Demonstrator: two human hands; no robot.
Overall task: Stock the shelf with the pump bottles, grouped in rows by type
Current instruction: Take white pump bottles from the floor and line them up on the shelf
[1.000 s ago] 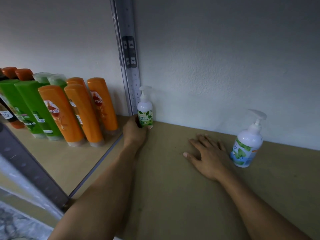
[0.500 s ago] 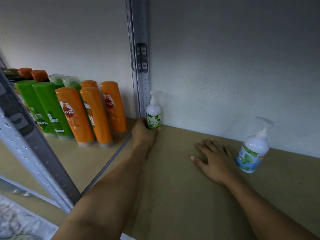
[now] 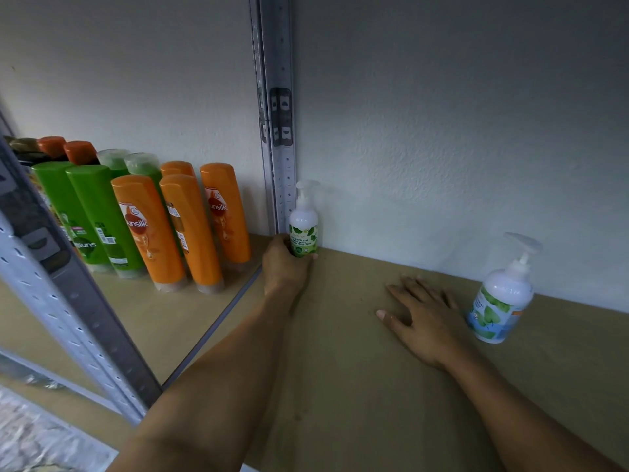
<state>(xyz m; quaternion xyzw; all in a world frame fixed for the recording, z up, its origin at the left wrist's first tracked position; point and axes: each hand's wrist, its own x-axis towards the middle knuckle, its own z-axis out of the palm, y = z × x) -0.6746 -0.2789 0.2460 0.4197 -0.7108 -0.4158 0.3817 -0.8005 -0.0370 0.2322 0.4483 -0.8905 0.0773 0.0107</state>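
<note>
Just right of the grey perforated metal upright (image 3: pixel 282 131), the left hand (image 3: pixel 286 264) grips a small white green-labelled pump bottle (image 3: pixel 303 229), seemingly standing on the tan shelf board (image 3: pixel 340 386). Farther right, the right hand (image 3: pixel 422 318) lies flat beside a larger white pump bottle (image 3: pixel 500 301).

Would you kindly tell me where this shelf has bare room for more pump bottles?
Bare board runs along the wall between the green-label pump bottle, gripped by the left hand, and the right hand lying flat beside the blue-label pump bottle. The front, between the forearms, is bare too. Crowded: shampoo bottles left of the post.
</note>
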